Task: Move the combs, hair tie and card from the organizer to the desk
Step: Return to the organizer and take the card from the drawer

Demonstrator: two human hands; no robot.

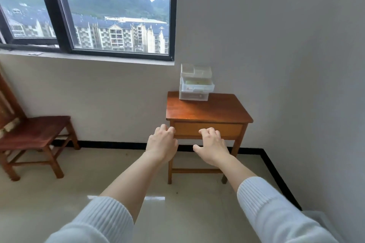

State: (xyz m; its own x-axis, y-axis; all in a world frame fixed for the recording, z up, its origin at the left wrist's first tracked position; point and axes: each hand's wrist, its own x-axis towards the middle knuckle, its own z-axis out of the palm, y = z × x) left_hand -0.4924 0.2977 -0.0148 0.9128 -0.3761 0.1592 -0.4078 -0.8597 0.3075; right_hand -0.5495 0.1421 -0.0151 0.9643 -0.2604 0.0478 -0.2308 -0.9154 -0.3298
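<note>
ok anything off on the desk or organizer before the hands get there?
Only one thing: the organizer, at the back left of the desk, has an upper drawer pulled partway out while the lowest looks closed. No spill or damage shows. Left hand and right hand hold nothing.

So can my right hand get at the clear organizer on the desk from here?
Probably not yet. The right hand, empty with fingers curled, sits short of the desk, and the organizer stands at its far back edge. Nothing blocks the way; stepping closer should do.
</note>
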